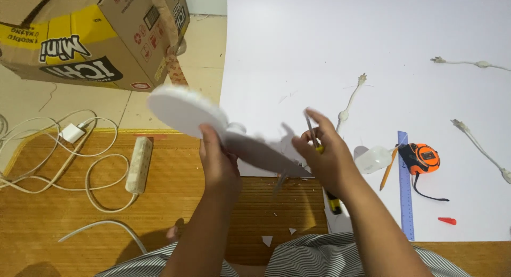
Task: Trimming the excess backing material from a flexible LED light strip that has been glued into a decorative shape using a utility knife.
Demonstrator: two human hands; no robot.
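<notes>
White foam disc (186, 112), round and flat, is held up tilted over the edge of a large white sheet (330, 48) that covers the floor. The left hand (218, 162) grips the disc from below, fingers closed on its lower rim. The right hand (324, 154) is closed around a screwdriver (334, 203) with a yellow and black handle, its metal shaft rising between the fingers beside the disc.

In this head view the sheet lies over a woven bamboo mat (64, 213), which rests on pale floor tiles (202, 48). On the sheet, to the right of the hands, are a blue ruler (405, 192), an orange tape measure (420, 157), a pencil (388, 170), a small clear bottle (374, 159), a red cap (447, 220) and several white cords with plugs (348, 104). On the mat to the left lie a white power strip (139, 165) and loops of white cable (48, 165). A cardboard box (96, 34) stands on the tiles at upper left.
</notes>
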